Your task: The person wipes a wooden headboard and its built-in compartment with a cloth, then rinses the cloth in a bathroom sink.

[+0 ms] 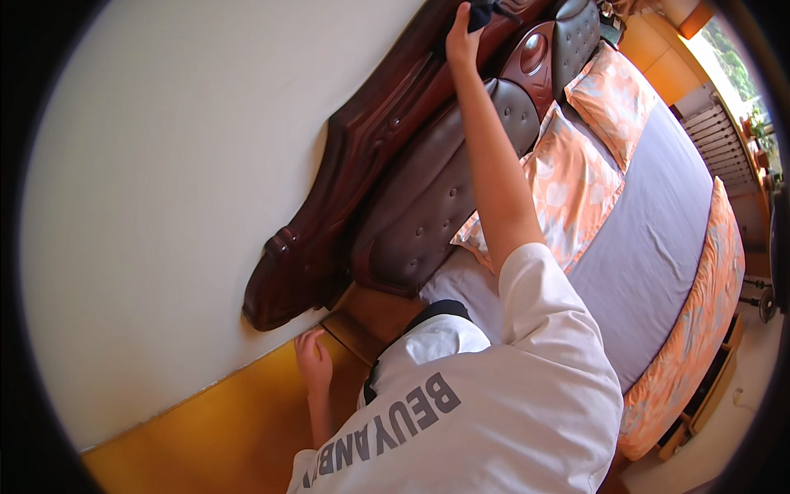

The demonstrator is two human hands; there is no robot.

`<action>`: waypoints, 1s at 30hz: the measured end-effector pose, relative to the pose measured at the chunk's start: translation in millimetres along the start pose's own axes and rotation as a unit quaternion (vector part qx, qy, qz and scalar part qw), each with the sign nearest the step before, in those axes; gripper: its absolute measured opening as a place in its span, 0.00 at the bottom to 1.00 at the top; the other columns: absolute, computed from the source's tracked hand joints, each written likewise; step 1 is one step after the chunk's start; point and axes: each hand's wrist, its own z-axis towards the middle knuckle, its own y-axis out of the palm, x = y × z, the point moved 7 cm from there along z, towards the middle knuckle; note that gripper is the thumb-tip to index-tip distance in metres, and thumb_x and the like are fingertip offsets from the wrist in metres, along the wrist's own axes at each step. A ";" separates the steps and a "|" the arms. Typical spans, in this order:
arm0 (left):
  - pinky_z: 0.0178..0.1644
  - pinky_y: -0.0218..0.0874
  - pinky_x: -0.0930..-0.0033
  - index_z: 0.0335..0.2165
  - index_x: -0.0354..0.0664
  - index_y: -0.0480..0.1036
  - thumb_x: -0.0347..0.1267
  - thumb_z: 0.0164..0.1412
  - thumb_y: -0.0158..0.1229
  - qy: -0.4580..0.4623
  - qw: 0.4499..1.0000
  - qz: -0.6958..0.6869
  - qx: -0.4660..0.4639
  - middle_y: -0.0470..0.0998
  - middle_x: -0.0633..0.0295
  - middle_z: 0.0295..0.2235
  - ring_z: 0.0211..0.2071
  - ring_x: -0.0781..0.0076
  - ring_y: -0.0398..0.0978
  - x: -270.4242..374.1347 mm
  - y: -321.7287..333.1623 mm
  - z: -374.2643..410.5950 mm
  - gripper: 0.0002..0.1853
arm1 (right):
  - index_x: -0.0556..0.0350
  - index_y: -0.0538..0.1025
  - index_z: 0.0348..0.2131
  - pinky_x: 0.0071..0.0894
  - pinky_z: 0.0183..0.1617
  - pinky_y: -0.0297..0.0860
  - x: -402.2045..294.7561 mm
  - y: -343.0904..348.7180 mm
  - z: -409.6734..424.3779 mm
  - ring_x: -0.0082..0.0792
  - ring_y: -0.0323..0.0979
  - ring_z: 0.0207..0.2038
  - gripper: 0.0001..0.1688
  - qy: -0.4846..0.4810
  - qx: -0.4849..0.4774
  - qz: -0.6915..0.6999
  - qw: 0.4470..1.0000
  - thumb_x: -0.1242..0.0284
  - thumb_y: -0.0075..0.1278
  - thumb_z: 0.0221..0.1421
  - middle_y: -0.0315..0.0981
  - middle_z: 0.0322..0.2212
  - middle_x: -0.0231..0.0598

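My right hand [464, 43] reaches far out along the top of a dark red carved wooden headboard [376, 142]. It holds a dark cloth [480, 15] against the wood; most of its fingers are hidden at the upper picture edge. My left hand [313, 359] hangs low by the wall, just past the headboard's near end. Its fingers are loosely curled and apart, with nothing in them. Brown buttoned padding [426, 222] fills the headboard panel beneath my right forearm.
Orange patterned pillows [580, 185] lie on a bed with a grey-lilac sheet [648, 234]. A folded orange quilt [685, 346] runs along its far side. The white wall [185, 185] borders the headboard on the left, above a yellow-brown wooden surface [216, 426]. A window [734, 62] shows at upper right.
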 end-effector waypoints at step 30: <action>0.50 0.62 0.58 0.37 0.36 0.74 0.18 0.55 0.49 0.006 0.998 0.018 -0.061 0.76 0.52 0.37 0.44 0.50 0.71 18.3 17.5 17.7 0.11 | 0.69 0.67 0.56 0.36 0.64 0.56 -84.9 -11.3 -410.1 0.53 0.61 0.63 0.29 0.336 -0.190 -0.019 0.922 0.78 0.53 0.56 0.62 0.59 0.59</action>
